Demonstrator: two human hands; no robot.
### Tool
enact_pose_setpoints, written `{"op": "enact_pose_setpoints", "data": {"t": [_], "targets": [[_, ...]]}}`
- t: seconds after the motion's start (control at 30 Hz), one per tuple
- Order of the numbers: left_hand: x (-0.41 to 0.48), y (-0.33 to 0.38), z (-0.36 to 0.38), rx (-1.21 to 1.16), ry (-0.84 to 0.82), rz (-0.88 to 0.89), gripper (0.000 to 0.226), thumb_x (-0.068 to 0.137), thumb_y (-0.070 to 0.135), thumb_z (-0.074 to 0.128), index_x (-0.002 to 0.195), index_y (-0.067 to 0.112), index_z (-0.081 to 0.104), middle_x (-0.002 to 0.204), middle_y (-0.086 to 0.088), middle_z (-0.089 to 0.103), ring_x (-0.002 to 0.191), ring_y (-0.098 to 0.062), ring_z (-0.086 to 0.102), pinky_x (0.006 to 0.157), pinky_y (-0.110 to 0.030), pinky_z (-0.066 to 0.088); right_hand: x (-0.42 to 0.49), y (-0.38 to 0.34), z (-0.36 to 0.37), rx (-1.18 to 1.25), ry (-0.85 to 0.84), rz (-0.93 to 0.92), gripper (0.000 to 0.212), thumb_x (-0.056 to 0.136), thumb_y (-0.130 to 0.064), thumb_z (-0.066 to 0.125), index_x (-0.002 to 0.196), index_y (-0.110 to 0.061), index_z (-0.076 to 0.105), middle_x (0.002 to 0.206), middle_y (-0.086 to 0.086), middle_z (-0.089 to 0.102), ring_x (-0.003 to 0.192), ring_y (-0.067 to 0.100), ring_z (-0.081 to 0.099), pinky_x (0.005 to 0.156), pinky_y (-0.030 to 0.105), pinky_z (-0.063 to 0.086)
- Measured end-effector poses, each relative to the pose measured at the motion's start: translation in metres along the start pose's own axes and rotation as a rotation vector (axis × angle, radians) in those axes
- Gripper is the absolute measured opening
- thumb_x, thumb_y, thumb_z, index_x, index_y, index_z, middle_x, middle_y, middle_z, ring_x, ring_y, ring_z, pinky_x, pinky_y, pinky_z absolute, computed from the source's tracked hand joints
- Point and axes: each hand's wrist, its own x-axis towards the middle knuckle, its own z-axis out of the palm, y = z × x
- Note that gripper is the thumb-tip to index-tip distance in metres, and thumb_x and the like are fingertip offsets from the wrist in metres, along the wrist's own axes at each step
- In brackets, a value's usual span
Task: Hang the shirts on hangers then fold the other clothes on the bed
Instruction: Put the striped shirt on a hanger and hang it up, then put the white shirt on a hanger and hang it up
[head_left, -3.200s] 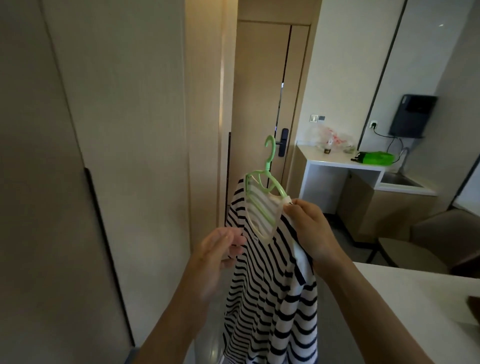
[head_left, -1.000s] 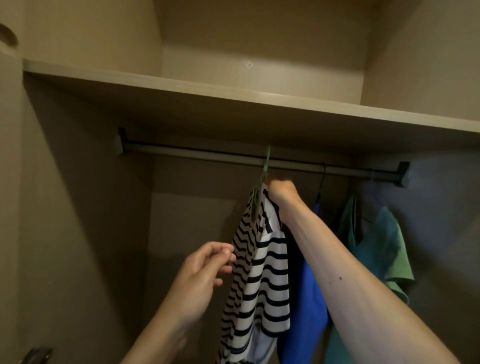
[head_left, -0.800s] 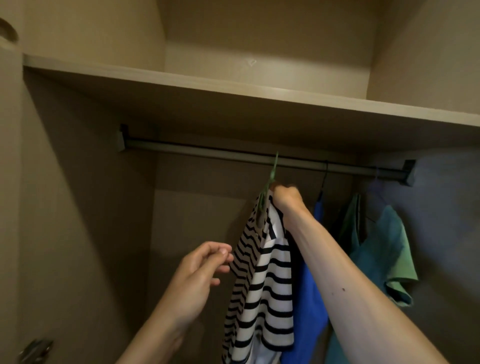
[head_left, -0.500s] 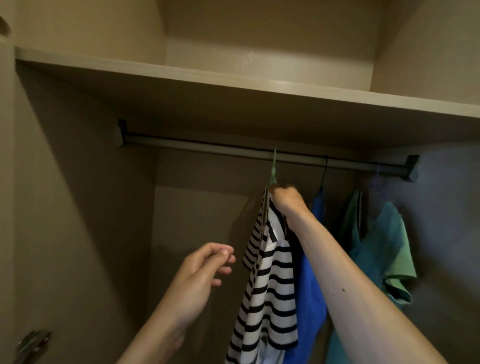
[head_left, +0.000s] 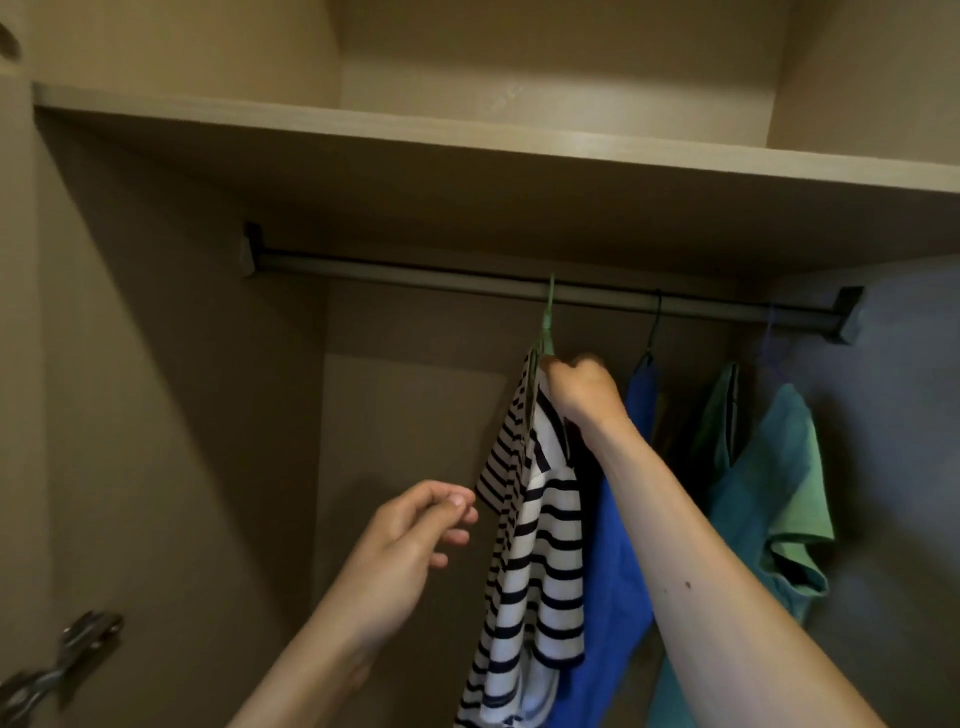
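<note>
One rail (head_left: 415, 275), one shelf (head_left: 363, 127), one striped shirt (head_left: 550, 519), one blue shirt (head_left: 613, 561), one teal shirt (head_left: 779, 467), one hinge (head_left: 78, 649).

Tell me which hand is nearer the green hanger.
Right. The right hand holds the green hanger just below its hook; the left hand hovers lower left, apart.

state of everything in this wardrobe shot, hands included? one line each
green hanger: hook over the rail, carrying the striped shirt.
striped shirt: on the hanger, hanging down.
right hand: grips the green hanger just below its hook.
left hand: fingers loosely curled, holding nothing, close to the striped sleeve.
blue shirt: hanging from the rail on a dark hanger.
teal shirt: hanging from the rail, far right.
</note>
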Motion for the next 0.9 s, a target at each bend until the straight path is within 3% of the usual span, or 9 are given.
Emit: {"op": "enact_pose_setpoints", "data": {"t": [0.1, 0.2, 0.3, 0.43, 0.53, 0.67, 0.8, 0.9], "targets": [[-0.002, -0.001, 0.000, -0.013, 0.017, 0.011, 0.021, 0.102, 0.032, 0.052, 0.103, 0.022, 0.071, 0.101, 0.004, 0.074, 0.100, -0.015, 0.068, 0.089, -0.034, 0.050, -0.019, -0.002, -0.002, -0.134, 0.180, -0.102, 0.053, 0.096, -0.057, 0.049, 0.131, -0.018, 0.053, 0.128, 0.009, 0.060, 0.116, 0.033, 0.059, 0.094, 0.043, 0.046], [-0.006, -0.004, -0.004, -0.021, 0.047, 0.024, 0.024, 0.096, 0.042, 0.056, 0.102, 0.024, 0.070, 0.099, 0.006, 0.074, 0.099, -0.014, 0.069, 0.087, -0.032, 0.049, -0.055, -0.007, 0.004, -0.132, 0.392, -0.339, 0.049, 0.095, -0.052, 0.055, 0.131, -0.020, 0.048, 0.130, 0.006, 0.053, 0.121, 0.028, 0.052, 0.099, 0.046, 0.039], [-0.019, -0.009, -0.014, -0.016, 0.113, 0.038, 0.021, 0.097, 0.040, 0.057, 0.102, 0.024, 0.070, 0.098, 0.008, 0.075, 0.096, -0.010, 0.069, 0.087, -0.033, 0.049, -0.090, -0.013, 0.027, 0.034, 0.386, -0.525, 0.039, 0.094, -0.045, 0.059, 0.127, -0.026, 0.050, 0.123, -0.004, 0.051, 0.117, 0.019, 0.051, 0.100, 0.040, 0.038], [-0.058, -0.014, -0.043, -0.013, 0.270, 0.081, 0.035, 0.080, 0.045, 0.053, 0.101, 0.023, 0.071, 0.099, 0.005, 0.075, 0.095, -0.012, 0.069, 0.084, -0.032, 0.049, -0.134, -0.022, 0.073, 0.326, 0.127, -0.599, 0.029, 0.090, -0.039, 0.064, 0.115, -0.026, 0.055, 0.108, -0.007, 0.052, 0.100, 0.013, 0.055, 0.094, 0.044, 0.047], [-0.104, -0.015, -0.080, 0.001, 0.462, 0.112, 0.034, 0.081, 0.039, 0.054, 0.101, 0.019, 0.071, 0.100, -0.001, 0.076, 0.096, -0.016, 0.070, 0.084, -0.034, 0.049, -0.179, -0.035, 0.114, 0.547, -0.109, -0.598, 0.022, 0.087, -0.032, 0.069, 0.106, -0.024, 0.061, 0.098, -0.004, 0.057, 0.085, 0.008, 0.056, 0.086, 0.031, 0.049], [-0.182, -0.013, -0.135, 0.031, 0.707, 0.127, 0.039, 0.077, 0.041, 0.064, 0.102, 0.012, 0.071, 0.100, -0.007, 0.076, 0.097, -0.022, 0.070, 0.083, -0.036, 0.050, -0.251, -0.056, 0.165, 0.724, -0.430, -0.552, 0.022, 0.081, -0.036, 0.065, 0.098, -0.023, 0.064, 0.092, 0.002, 0.064, 0.078, 0.009, 0.060, 0.078, 0.022, 0.049], [-0.282, -0.011, -0.182, 0.049, 0.960, 0.121, 0.047, 0.070, 0.051, 0.063, 0.098, 0.015, 0.074, 0.101, -0.012, 0.075, 0.096, -0.025, 0.070, 0.080, -0.035, 0.052, -0.343, -0.080, 0.203, 0.869, -0.720, -0.488, 0.013, 0.089, -0.020, 0.072, 0.100, -0.017, 0.065, 0.093, 0.008, 0.068, 0.079, 0.009, 0.060, 0.074, 0.016, 0.046], [-0.362, -0.008, -0.212, 0.068, 1.152, 0.105, 0.037, 0.078, 0.037, 0.063, 0.099, 0.009, 0.071, 0.099, -0.015, 0.074, 0.092, -0.024, 0.068, 0.074, -0.026, 0.052, -0.431, -0.102, 0.221, 0.948, -0.920, -0.477, 0.016, 0.080, -0.030, 0.068, 0.093, -0.022, 0.063, 0.083, -0.005, 0.066, 0.071, 0.002, 0.058, 0.069, 0.013, 0.045]]}}
